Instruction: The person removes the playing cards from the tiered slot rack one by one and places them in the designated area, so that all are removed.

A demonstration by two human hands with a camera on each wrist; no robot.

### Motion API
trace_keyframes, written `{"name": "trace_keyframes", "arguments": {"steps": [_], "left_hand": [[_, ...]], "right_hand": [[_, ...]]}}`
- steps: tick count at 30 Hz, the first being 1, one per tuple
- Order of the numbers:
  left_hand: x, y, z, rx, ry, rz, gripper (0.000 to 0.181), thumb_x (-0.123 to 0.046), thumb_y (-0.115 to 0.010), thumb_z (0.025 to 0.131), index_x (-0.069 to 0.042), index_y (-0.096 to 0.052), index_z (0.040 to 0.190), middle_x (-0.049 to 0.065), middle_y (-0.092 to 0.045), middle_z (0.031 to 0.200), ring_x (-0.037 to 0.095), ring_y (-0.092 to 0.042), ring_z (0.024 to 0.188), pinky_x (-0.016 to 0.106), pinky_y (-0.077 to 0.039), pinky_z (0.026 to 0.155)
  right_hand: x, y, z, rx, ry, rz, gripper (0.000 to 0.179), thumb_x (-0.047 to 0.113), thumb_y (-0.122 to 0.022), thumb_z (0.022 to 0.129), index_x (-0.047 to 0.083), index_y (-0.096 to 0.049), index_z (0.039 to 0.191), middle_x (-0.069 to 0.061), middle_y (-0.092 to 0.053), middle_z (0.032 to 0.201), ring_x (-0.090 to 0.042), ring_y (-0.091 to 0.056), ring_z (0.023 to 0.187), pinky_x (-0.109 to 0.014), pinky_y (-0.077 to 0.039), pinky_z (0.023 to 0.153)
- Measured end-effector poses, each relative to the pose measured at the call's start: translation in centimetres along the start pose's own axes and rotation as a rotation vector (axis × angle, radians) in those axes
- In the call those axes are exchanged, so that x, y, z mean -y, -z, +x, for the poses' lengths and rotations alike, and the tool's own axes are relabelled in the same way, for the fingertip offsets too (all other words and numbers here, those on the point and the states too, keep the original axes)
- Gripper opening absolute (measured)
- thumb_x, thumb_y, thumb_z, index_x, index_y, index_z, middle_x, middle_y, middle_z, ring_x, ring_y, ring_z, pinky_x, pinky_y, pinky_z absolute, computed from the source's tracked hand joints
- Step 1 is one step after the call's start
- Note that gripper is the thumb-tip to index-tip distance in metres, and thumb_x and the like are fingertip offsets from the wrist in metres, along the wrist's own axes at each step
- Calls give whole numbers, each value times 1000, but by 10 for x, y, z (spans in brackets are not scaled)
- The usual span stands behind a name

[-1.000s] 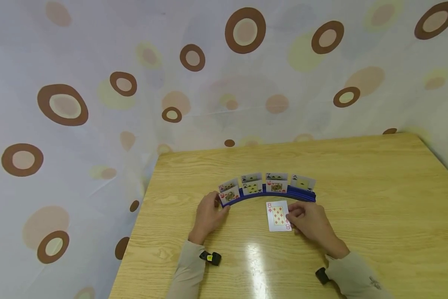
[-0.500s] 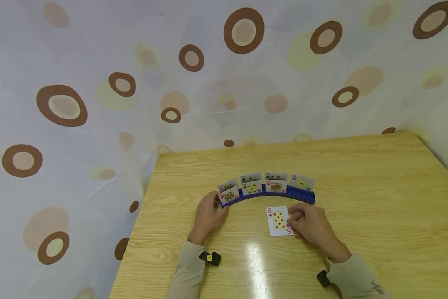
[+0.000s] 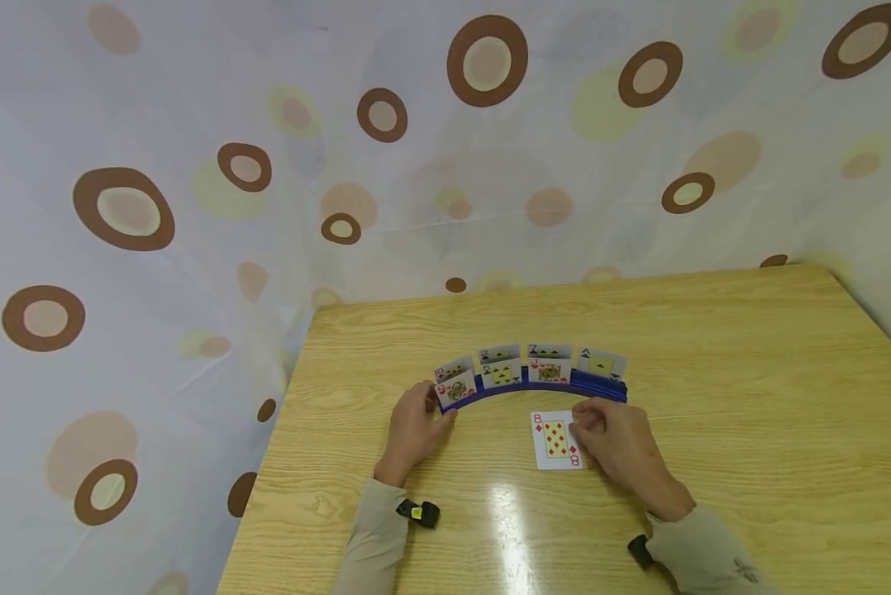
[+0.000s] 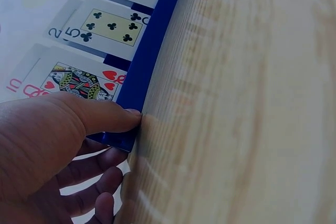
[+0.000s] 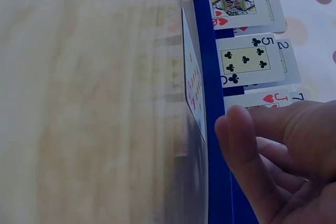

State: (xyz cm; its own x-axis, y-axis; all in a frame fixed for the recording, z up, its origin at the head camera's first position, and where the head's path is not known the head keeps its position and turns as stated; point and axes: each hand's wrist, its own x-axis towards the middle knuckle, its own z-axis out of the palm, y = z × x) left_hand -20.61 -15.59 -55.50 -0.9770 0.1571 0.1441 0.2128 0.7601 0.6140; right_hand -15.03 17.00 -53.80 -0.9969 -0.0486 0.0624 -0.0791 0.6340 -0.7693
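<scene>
A curved blue card holder (image 3: 599, 385) stands on the table with playing cards upright in two rows. My left hand (image 3: 412, 430) grips its left end, thumb on the front edge beside the queen of hearts (image 4: 79, 81). The eight of diamonds (image 3: 555, 440) lies face up on the table before the holder. Over the card's right edge in the head view is my right hand (image 3: 620, 442). In the right wrist view its thumb and forefinger tips are close together, apart from the eight of diamonds (image 5: 193, 80), with nothing between them.
The holder's front row has the five of clubs (image 3: 502, 373) and jack of hearts (image 3: 550, 372); behind stand a ten, a two, a seven and an ace (image 3: 602, 363). The wooden table (image 3: 750, 413) meets a dotted cloth (image 3: 416, 165) behind and at the left.
The right hand lowered the eight of diamonds onto the table, slightly toward me, and let go; the hand then rose a little. The left hand stayed on the card holder.
</scene>
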Motion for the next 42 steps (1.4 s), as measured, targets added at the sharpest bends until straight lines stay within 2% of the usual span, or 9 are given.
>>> {"name": "trace_keyframes", "arguments": {"steps": [4,7,10,14,18,22,33,42], "left_hand": [[0,0,1,4,4,-1,27,-19,-83,96,-5,-70,115,9,-69,98,16,-53,85,31,-44,77],[0,1,1,10,9,-3,28,-19,-83,96,-5,-70,115,9,-70,99,16,-54,86,32,-45,78],[0,0,1,15,13,-4,28,-19,-83,96,-5,-70,116,9,-70,100,16,-54,86,32,-45,78],[1,0,1,13,15,-2,28,-19,-83,96,-5,-69,115,8,-70,99,15,-53,86,32,-45,78],[2,-1,1,9,11,1,27,-19,-83,95,-5,-70,115,8,-70,99,15,-53,85,31,-44,78],[2,-2,1,8,5,-2,27,-19,-83,95,-5,-70,114,9,-70,99,16,-54,85,31,-45,77],[3,-2,2,0,-1,2,29,-20,-84,95,-4,-70,116,9,-70,99,16,-54,84,31,-45,76],[3,-2,1,-1,6,9,31,-21,-84,95,-4,-70,118,10,-72,102,17,-59,88,32,-47,79]], "right_hand": [[3,0,8,-111,49,-10,16,2,-77,98,-6,-78,111,-15,-80,91,-10,-67,65,-21,-52,55],[5,0,14,-181,78,-20,13,3,-77,98,-5,-79,108,-17,-81,91,-15,-72,68,-19,-53,58],[6,0,19,-241,113,-33,11,2,-78,98,-5,-80,106,-18,-82,91,-21,-76,74,-18,-54,62],[5,-1,25,-290,161,-44,11,-1,-77,97,-7,-80,106,-19,-81,91,-25,-77,74,-20,-56,62],[3,-2,30,-312,191,-53,15,-2,-76,98,-7,-80,111,-21,-82,93,-27,-77,75,-21,-56,63],[3,-2,31,-326,187,-46,17,-1,-76,98,-7,-79,114,-21,-82,94,-27,-77,75,-19,-55,62],[5,-1,40,-340,199,-40,13,1,-75,100,-5,-80,111,-19,-82,91,-16,-70,66,-15,-50,56],[8,1,43,-335,228,-67,11,1,-76,100,-5,-79,107,-19,-81,89,-20,-73,67,-20,-52,57]]}}
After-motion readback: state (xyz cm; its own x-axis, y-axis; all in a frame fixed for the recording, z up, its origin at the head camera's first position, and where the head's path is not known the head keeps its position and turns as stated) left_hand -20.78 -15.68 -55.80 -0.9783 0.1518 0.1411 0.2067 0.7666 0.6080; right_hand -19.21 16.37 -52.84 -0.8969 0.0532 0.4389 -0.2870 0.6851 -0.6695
